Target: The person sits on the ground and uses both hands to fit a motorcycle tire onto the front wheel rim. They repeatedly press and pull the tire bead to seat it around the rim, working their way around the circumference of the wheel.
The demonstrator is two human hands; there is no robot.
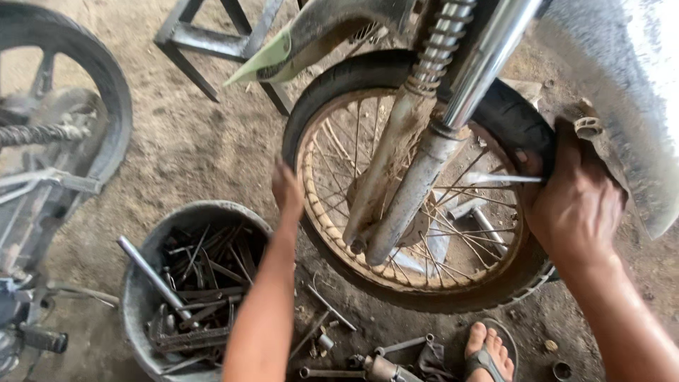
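Spoked motorcycle front wheel (332, 212), rim rusty and mud-caked, stands upright between the fork legs (414, 191) at frame centre. Right hand (576, 205) at three o'clock is closed over the tyre (516, 113); left hand (286, 189) at nine o'clock rests against the tyre's edge, finger position not discernible. Grey tub (134, 283) of metal tools sits at seven o'clock, loose wrenches (332, 371) lying at six.

Left hand (287, 189) reaches forward, arm straight; right hand (574, 205) is curled closed (fingers hidden, knuckles up).

head camera looks steeply down, close to wheel (417, 191).
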